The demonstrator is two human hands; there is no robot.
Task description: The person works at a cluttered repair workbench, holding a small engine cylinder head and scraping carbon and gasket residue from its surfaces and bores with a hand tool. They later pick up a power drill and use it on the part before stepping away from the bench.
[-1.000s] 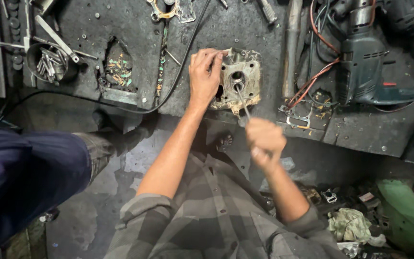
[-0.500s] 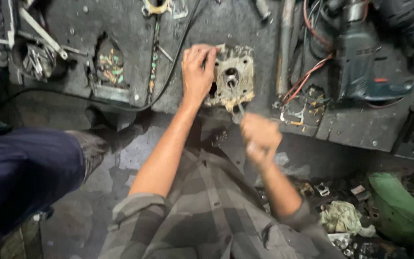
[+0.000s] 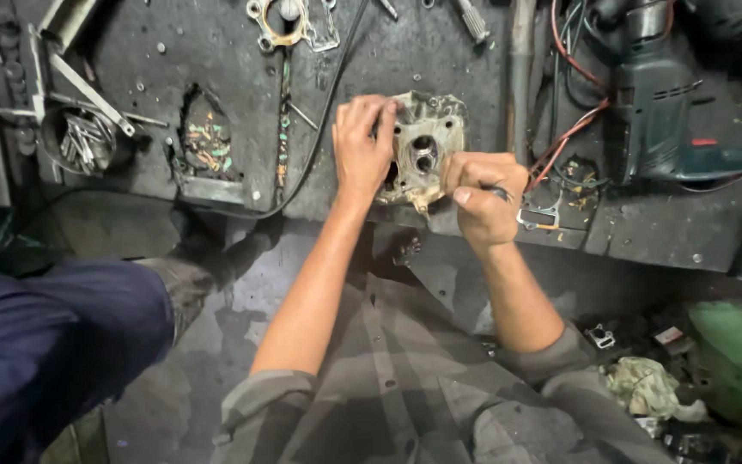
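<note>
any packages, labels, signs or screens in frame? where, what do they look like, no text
No packages, signs or screens that can be made out.
Possible label: a small red strip on the blue-green power drill, right side of the dark workbench; too small to confirm.
Small white-and-red tag-like scrap on the floor, lower right, beside a green object; kind unclear.
The left hand and right hand are on a bare metal housing with no label.

My left hand [image 3: 362, 146] grips the left edge of the metal housing [image 3: 427, 146] on the bench [image 3: 216, 51]. My right hand [image 3: 483, 193], at its 4 o'clock, is fisted on a dark tool [image 3: 498, 192]. Drill [image 3: 659, 120] at 3 o'clock; tin of bits [image 3: 83, 137] at 9 o'clock.
</note>
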